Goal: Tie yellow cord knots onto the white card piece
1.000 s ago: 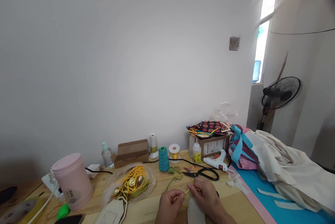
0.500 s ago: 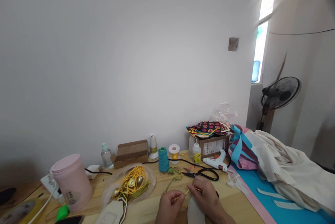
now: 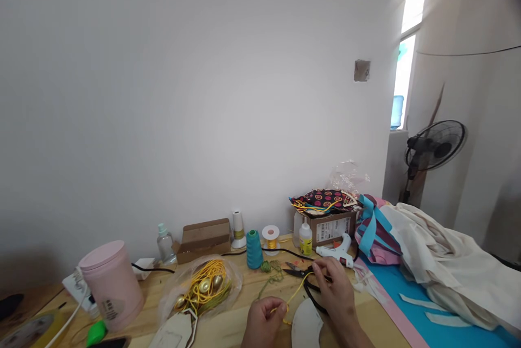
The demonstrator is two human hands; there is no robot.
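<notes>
A thin yellow cord (image 3: pixel 300 286) runs slanting between my two hands. My left hand (image 3: pixel 264 322) is closed, thumb and fingertips pinching the cord low at the front of the table. My right hand (image 3: pixel 334 289), closed with its fingertips on the upper end of the cord, is above black-handled scissors (image 3: pixel 296 272) and hides part of their handles. Below and between the hands lies a white rounded flat piece (image 3: pixel 306 324). Loose green thread (image 3: pixel 269 282) is on the wood just beyond my left hand.
Behind stand a teal thread cone (image 3: pixel 254 250), a yellow-thread spool (image 3: pixel 271 233), a glue bottle (image 3: pixel 305 238) and a white glue gun (image 3: pixel 337 253). Leftward are a plastic bag of yellow cords and gold bells (image 3: pixel 211 280) and a pink canister (image 3: pixel 112 285). Cream cloth (image 3: pixel 443 250) covers the right.
My right hand has moved up and to the right, away from my left hand, drawing out a longer stretch of yellow cord. My left hand stays nearly in place.
</notes>
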